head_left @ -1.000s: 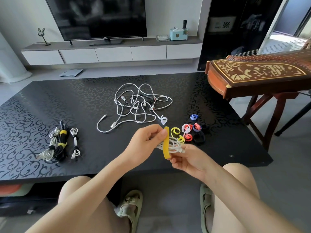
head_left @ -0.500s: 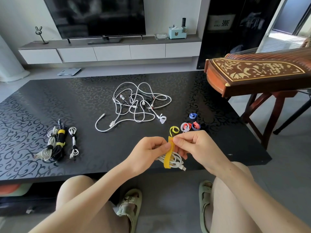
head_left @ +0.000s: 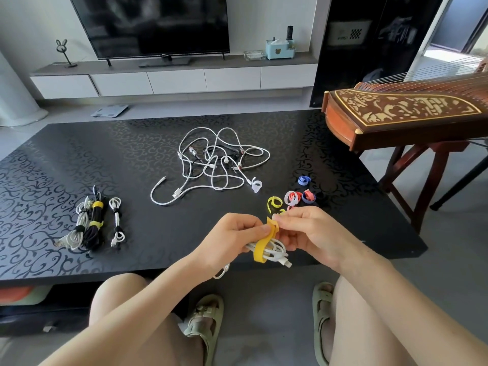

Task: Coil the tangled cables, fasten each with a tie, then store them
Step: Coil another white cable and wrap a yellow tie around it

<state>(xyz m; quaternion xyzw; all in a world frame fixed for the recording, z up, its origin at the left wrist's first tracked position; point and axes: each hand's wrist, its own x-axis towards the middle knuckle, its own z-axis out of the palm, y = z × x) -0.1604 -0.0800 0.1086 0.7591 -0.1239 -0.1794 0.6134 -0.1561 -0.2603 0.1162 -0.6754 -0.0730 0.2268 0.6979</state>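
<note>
Cable coil (head_left: 277, 253) is lying crosswise in my left grip (head_left: 232, 241), curled round it over the tabletop's (head_left: 163, 233) near edge, while my right grip (head_left: 314, 233) is pinching the yellow tie's (head_left: 260, 250) upright free end just above.

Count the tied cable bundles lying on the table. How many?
3, side by side on the left: a grey bundle, a black bundle in the middle, and a small white bundle. None looks hidden.

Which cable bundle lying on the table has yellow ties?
The black cable bundle; the thick white bundle and thin white bundle are tied in black.
</note>
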